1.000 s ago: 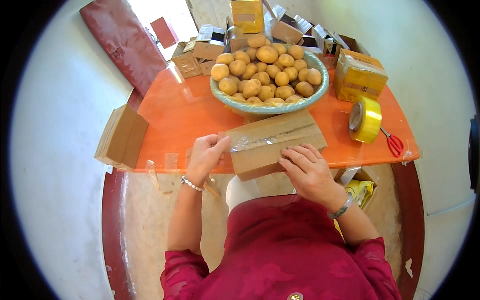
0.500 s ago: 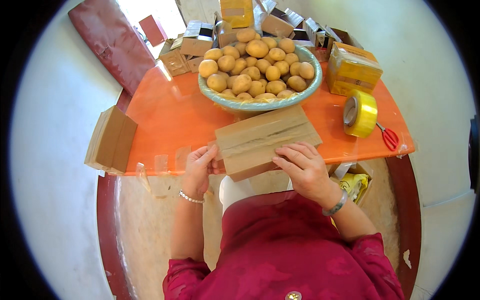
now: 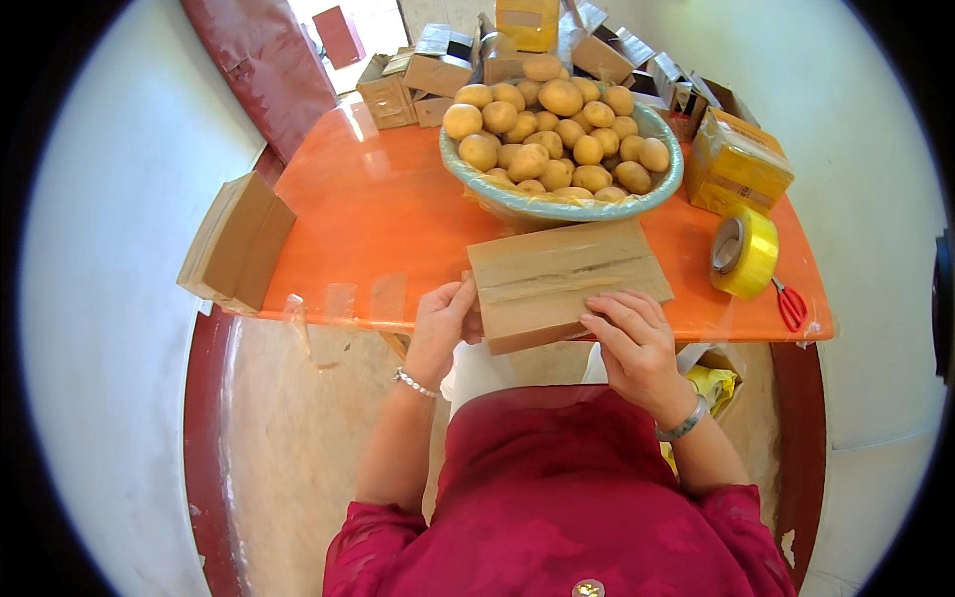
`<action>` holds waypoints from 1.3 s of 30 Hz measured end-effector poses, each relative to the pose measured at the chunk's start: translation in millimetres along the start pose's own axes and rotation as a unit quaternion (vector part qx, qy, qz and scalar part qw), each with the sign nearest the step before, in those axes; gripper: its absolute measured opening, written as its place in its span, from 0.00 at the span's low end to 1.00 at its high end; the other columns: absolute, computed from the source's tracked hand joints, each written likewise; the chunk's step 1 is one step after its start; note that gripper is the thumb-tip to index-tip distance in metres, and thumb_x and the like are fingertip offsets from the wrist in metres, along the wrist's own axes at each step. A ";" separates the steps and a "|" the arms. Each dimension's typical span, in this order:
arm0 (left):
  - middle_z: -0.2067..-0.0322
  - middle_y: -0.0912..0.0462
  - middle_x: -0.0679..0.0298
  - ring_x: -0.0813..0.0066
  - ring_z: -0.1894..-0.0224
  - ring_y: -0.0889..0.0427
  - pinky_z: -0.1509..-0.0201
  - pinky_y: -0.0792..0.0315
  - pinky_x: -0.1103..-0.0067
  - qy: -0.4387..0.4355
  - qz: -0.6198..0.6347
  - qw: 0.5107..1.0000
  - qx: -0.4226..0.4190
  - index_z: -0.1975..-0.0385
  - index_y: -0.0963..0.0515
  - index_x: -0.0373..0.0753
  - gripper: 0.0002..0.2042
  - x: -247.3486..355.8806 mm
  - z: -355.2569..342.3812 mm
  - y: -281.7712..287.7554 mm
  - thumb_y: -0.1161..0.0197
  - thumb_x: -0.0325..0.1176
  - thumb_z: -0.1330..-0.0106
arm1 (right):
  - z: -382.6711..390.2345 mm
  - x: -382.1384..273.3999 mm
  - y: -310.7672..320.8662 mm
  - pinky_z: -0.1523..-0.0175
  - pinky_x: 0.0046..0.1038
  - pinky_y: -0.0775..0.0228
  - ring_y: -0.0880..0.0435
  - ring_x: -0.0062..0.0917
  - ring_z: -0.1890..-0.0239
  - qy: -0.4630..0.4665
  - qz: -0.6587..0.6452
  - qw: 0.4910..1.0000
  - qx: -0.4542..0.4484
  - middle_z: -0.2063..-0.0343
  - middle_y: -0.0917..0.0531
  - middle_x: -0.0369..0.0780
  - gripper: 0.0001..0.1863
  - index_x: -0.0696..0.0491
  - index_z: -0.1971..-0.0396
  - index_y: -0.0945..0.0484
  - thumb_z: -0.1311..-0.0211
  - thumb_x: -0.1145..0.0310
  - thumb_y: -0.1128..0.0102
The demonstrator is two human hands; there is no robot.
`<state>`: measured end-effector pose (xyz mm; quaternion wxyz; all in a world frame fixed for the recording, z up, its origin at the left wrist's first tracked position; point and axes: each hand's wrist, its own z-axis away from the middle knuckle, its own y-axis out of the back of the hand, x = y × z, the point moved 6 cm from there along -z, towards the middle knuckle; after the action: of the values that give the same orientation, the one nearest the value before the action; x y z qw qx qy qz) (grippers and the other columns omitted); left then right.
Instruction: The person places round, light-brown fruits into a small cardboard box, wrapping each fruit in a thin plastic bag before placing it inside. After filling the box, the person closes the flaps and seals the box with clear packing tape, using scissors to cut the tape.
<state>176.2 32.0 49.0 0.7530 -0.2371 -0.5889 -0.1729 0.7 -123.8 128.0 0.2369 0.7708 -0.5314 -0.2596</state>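
A closed flat brown cardboard box (image 3: 567, 269) lies at the table's near edge, just in front of the bowl of potatoes. Dark streaks run along its taped top seam. My left hand (image 3: 445, 323) is closed at the box's left end, thumb on the near side of a small flap; some of its fingertips are hidden. My right hand (image 3: 637, 343) grips the near edge towards the right, bent fingers over the top and thumb by the front edge. A beaded bracelet (image 3: 415, 383) circles my left wrist, a bangle (image 3: 683, 420) my right.
Potatoes (image 3: 547, 159) heap the pale green bowl (image 3: 557, 211). At the right are a taped carton (image 3: 736, 159), a yellow tape roll (image 3: 746, 251) and red-handled scissors (image 3: 791, 306). Another box (image 3: 237, 242) stands at the left edge of the orange table (image 3: 348, 229). Small boxes (image 3: 438, 75) crowd the back.
The whole scene has shifted to the right in the view. My left hand sits closer against the box's left end; my right hand keeps its place on the box.
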 end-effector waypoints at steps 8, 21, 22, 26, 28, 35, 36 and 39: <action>0.84 0.27 0.69 0.82 0.85 0.30 0.81 0.36 0.85 -0.010 0.077 0.996 0.047 0.78 0.27 0.39 0.16 -7.6 2.8 -0.6 0.43 0.43 0.32 | 0.0 -3.1 -3.3 0.49 0.39 0.29 0.21 0.37 0.56 -0.010 0.010 1.000 -0.006 0.59 0.19 0.42 0.17 0.58 0.64 0.21 0.59 0.84 0.42; 0.86 0.29 0.69 0.82 0.87 0.33 0.83 0.38 0.84 -0.031 0.140 0.987 0.067 0.83 0.27 0.39 0.16 -11.6 5.7 4.7 0.37 0.40 0.36 | -19.9 -10.8 -1.0 0.54 0.36 0.28 0.20 0.37 0.60 -0.019 0.035 0.996 -0.079 0.62 0.19 0.42 0.14 0.58 0.65 0.21 0.56 0.81 0.39; 0.86 0.28 0.69 0.82 0.86 0.32 0.82 0.37 0.85 -0.051 0.130 0.987 0.085 0.82 0.25 0.39 0.15 -9.9 7.1 4.8 0.37 0.40 0.36 | -24.7 -13.1 -2.6 0.55 0.36 0.28 0.20 0.37 0.60 -0.022 0.033 0.996 -0.084 0.62 0.19 0.42 0.14 0.58 0.65 0.21 0.56 0.81 0.39; 0.84 0.25 0.68 0.82 0.84 0.30 0.80 0.36 0.85 -0.062 0.150 0.980 0.120 0.78 0.23 0.37 0.13 -9.7 9.1 6.5 0.37 0.38 0.36 | -50.5 -31.5 -14.6 0.52 0.38 0.29 0.21 0.38 0.57 0.022 0.011 0.992 -0.120 0.58 0.21 0.43 0.15 0.57 0.61 0.22 0.53 0.76 0.38; 0.83 0.25 0.68 0.82 0.84 0.30 0.80 0.36 0.85 -0.031 0.191 0.973 0.123 0.78 0.23 0.37 0.12 -12.4 7.5 5.3 0.37 0.37 0.35 | -68.8 -48.7 -24.8 0.49 0.39 0.30 0.23 0.38 0.53 0.070 0.002 0.988 -0.135 0.55 0.22 0.43 0.19 0.58 0.58 0.24 0.53 0.73 0.37; 0.84 0.26 0.70 0.84 0.86 0.33 0.83 0.39 0.86 -0.018 0.209 0.976 0.052 0.79 0.25 0.39 0.16 -18.8 1.9 4.1 0.38 0.43 0.35 | -70.6 -51.2 -73.5 0.42 0.40 0.35 0.27 0.37 0.45 0.085 0.006 0.973 -0.216 0.50 0.24 0.43 0.27 0.59 0.53 0.26 0.56 0.66 0.32; 0.84 0.27 0.70 0.84 0.87 0.33 0.84 0.40 0.86 -0.021 0.197 0.979 0.055 0.80 0.26 0.39 0.17 -18.5 1.7 4.3 0.38 0.44 0.35 | -70.4 -50.5 -74.1 0.42 0.40 0.35 0.27 0.37 0.45 0.080 0.004 0.973 -0.217 0.50 0.24 0.43 0.27 0.59 0.53 0.26 0.56 0.66 0.32; 0.85 0.28 0.71 0.86 0.87 0.35 0.85 0.42 0.87 -0.018 0.187 0.980 0.061 0.80 0.26 0.40 0.18 -14.3 2.4 3.8 0.39 0.46 0.34 | -70.3 -50.5 -72.7 0.42 0.39 0.35 0.27 0.37 0.45 0.072 0.000 0.973 -0.220 0.50 0.24 0.43 0.28 0.59 0.53 0.26 0.57 0.66 0.31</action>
<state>172.9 36.2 35.1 0.7743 -0.2998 -0.5571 0.0119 81.9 -46.4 141.8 0.4379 0.7166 -0.4426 -0.3144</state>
